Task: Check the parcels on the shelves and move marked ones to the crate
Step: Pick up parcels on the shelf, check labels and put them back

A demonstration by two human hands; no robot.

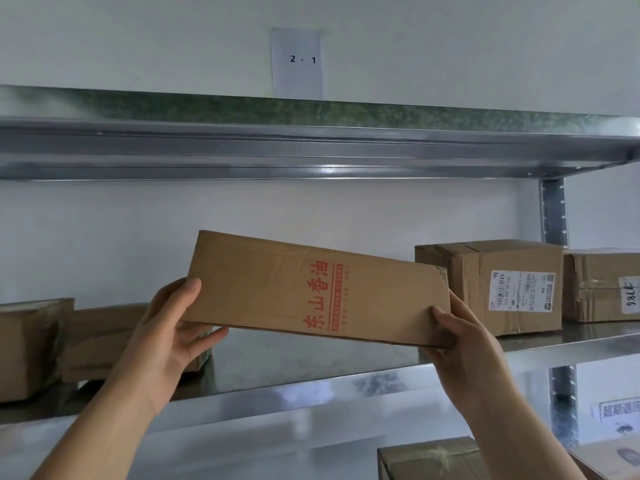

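I hold a long flat cardboard parcel with red Chinese print in front of the middle shelf, lifted off it and tilted down to the right. My left hand grips its left end, thumb on the front face. My right hand grips its right lower corner. On the shelf to the right stand a brown box with a white shipping label and another box with a handwritten label. Two brown parcels sit on the shelf at the left, partly behind my left hand. No crate is in view.
A metal upper shelf spans the view above, with a paper sign reading "2 - 1" on the wall. A slotted upright post stands at the right. More boxes lie on the shelf below.
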